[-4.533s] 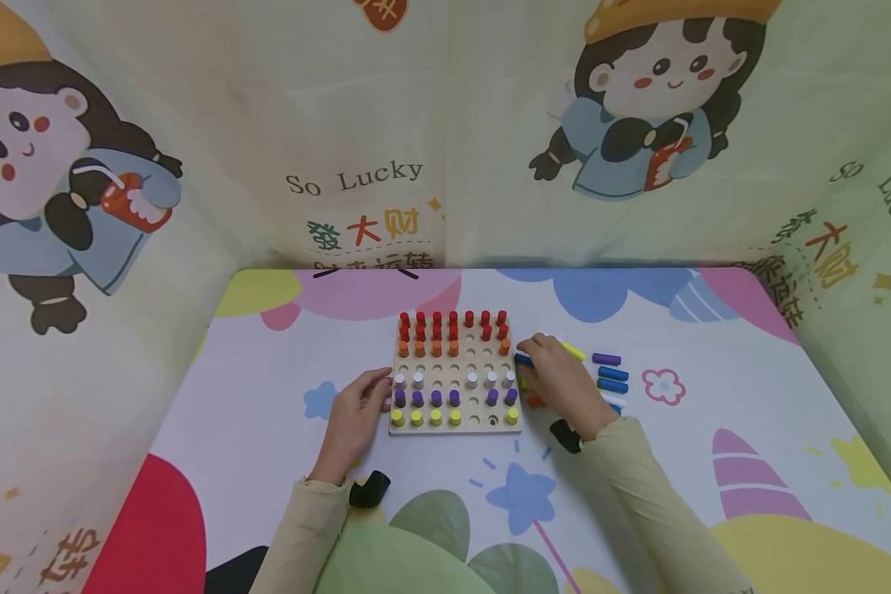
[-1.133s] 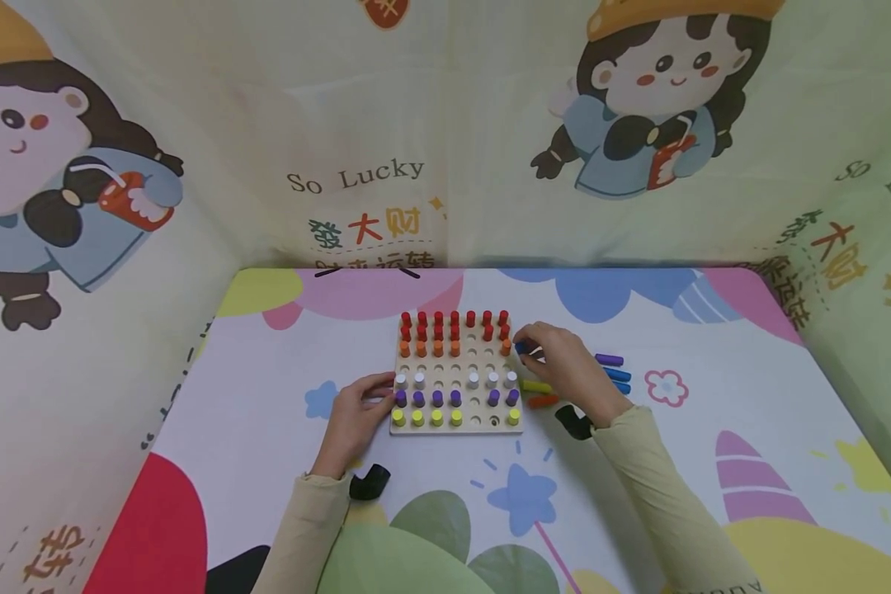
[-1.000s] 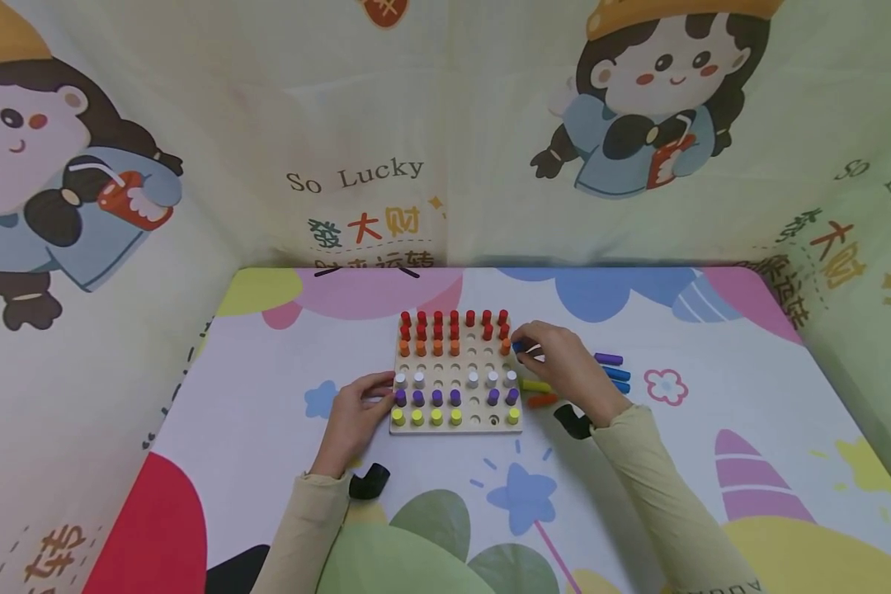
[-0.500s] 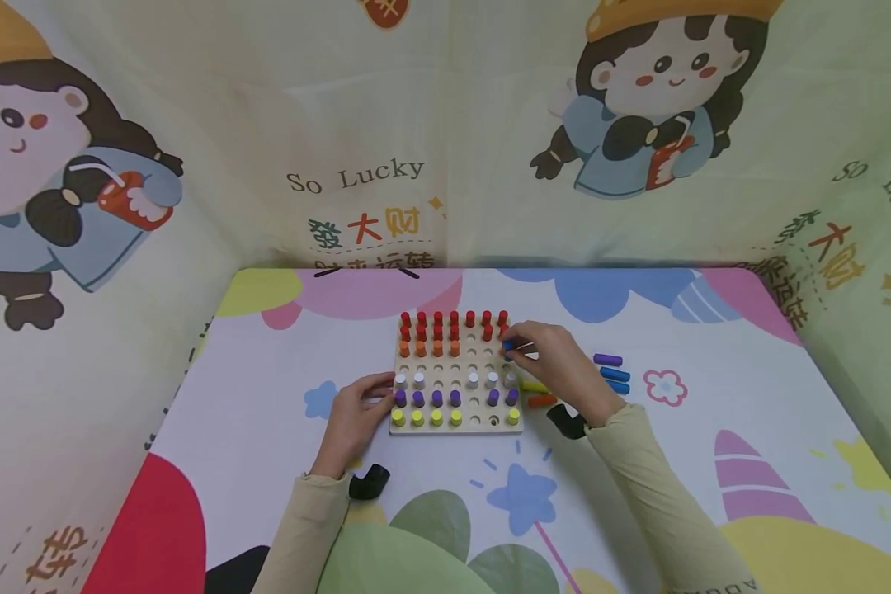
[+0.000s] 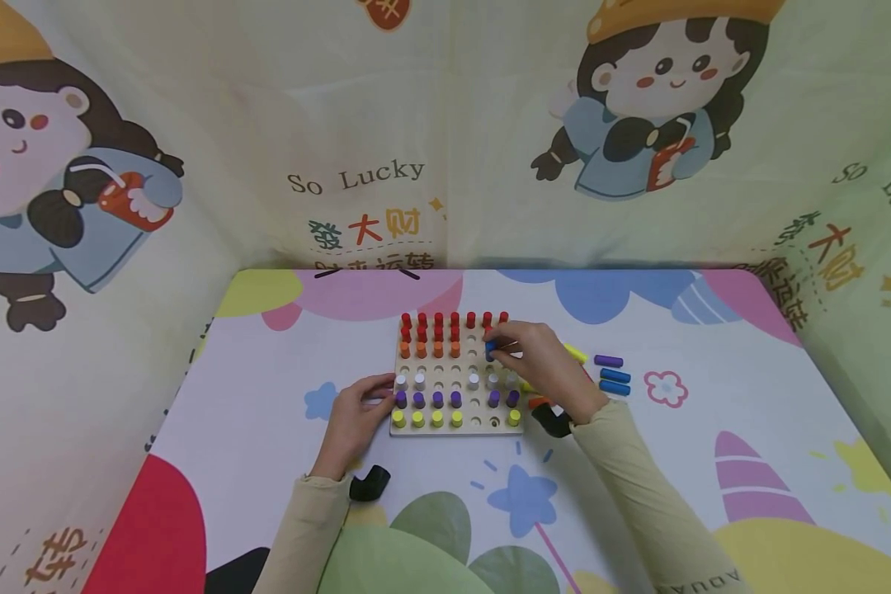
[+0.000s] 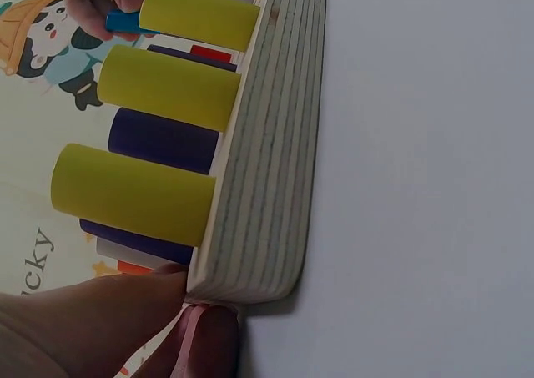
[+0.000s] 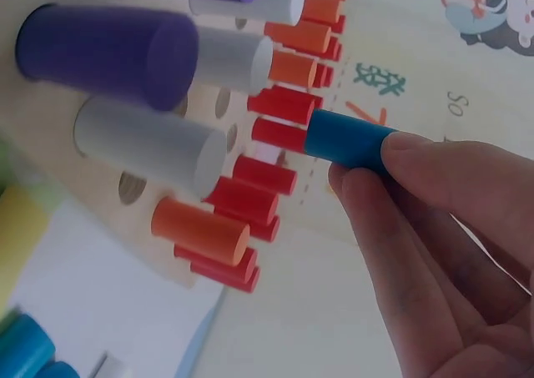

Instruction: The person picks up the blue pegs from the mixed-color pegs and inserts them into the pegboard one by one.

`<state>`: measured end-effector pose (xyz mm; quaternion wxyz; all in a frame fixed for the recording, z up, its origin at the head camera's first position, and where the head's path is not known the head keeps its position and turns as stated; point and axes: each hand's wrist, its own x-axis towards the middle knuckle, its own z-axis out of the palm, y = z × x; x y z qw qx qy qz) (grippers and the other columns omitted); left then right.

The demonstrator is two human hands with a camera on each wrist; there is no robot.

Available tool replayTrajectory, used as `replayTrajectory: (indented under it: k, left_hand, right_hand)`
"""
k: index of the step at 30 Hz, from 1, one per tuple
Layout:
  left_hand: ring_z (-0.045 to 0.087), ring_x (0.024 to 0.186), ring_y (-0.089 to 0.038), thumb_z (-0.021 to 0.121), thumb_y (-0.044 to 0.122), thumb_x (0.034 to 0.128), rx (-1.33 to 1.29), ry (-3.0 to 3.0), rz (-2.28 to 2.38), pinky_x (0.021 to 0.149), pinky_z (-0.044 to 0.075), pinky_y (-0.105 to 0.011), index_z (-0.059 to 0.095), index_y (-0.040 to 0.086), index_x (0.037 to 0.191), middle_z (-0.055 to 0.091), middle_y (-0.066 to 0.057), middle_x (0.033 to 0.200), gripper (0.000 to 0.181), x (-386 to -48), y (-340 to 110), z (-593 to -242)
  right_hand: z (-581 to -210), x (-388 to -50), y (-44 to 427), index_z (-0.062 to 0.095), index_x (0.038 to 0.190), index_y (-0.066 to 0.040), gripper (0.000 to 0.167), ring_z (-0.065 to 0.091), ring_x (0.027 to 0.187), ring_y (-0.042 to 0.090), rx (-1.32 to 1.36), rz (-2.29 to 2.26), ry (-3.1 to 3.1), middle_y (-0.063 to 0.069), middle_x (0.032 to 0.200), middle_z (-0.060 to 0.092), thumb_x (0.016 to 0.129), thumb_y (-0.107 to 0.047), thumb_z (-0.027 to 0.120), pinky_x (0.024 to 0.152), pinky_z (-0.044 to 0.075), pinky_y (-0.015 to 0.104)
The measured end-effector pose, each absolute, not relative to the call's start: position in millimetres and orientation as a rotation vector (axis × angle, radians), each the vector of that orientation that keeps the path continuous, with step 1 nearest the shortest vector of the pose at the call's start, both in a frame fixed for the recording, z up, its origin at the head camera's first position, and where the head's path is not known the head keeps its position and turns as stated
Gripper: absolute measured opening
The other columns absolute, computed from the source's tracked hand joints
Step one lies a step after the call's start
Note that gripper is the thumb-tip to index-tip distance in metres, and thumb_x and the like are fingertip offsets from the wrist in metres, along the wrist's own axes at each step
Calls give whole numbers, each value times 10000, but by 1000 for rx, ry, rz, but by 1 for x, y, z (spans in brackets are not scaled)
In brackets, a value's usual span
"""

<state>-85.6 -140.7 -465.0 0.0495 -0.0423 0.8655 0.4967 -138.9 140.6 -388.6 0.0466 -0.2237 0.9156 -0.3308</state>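
A wooden pegboard (image 5: 456,433) stands on the table, with rows of upright red, orange, white, purple and yellow pegs. My right hand (image 5: 545,363) pinches a blue peg (image 7: 346,140) between thumb and fingertips, over the board's right side near the orange row. In the right wrist view the peg's free end is clear of the holes. At the board's left edge, my left hand (image 5: 352,425) holds it, thumb against the near corner and fingers along the side. In the left wrist view, yellow pegs (image 6: 133,194) stand beside the board's layered side (image 6: 267,144).
Right of the board lie loose pegs: a purple peg (image 5: 609,360), blue pegs (image 5: 615,376) and a yellow peg (image 5: 575,353), others partly hidden by my right hand. An uncovered hole (image 5: 475,421) shows in the front row. Printed curtains (image 5: 445,124) stand behind the patterned tabletop (image 5: 431,478).
My right hand lifts the blue peg from beside the board and carries it left, over the board's right side. My left hand stays at the left edge.
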Motion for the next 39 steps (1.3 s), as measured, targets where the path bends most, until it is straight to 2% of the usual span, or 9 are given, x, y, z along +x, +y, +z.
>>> replayTrajectory:
  k: [5, 12, 24, 32, 39]
  left_hand:
    - [702, 973, -214, 683, 94, 936, -121, 2640, 1515, 853, 582, -372, 645, 86, 1303, 703, -97, 1183, 369, -85, -141, -465]
    - [706, 964, -216, 681, 96, 938, -118, 2641, 1517, 855, 582, -379, 647, 86, 1301, 706, -99, 1172, 364, -85, -141, -465]
    - [699, 979, -214, 675, 85, 940, -113, 2638, 1515, 857, 581, -383, 642, 90, 1308, 697, -101, 1194, 370, -84, -141, -466]
    - [704, 963, -202, 676, 87, 939, -120, 2635, 1507, 866, 579, -382, 641, 94, 1312, 700, -95, 1187, 374, -84, -141, -464]
    - [705, 970, -215, 677, 85, 939, -109, 2630, 1521, 869, 578, -389, 640, 85, 1311, 699, -105, 1190, 374, -84, -142, -464]
  right_hand:
    - [-388, -138, 133, 703, 1154, -10, 277, 720, 956, 213, -684, -1021, 2776, 93, 1079, 724, 879, -18, 730, 878, 581, 375]
    - [-389, -140, 122, 696, 1166, -13, 284, 718, 995, 223, -644, -1007, 2752, 94, 1097, 717, 884, -20, 724, 892, 574, 381]
    - [-387, -144, 107, 712, 1086, -49, 201, 723, 953, 197, -739, -1040, 2738, 57, 1035, 725, 888, -12, 715, 859, 587, 336]
    - [-386, -146, 97, 709, 1120, -39, 222, 715, 988, 209, -718, -1039, 2715, 61, 1067, 717, 898, -26, 710, 873, 583, 330]
    - [-384, -147, 89, 719, 1087, -53, 196, 718, 978, 199, -761, -1043, 2717, 54, 1045, 725, 892, -30, 718, 865, 584, 320]
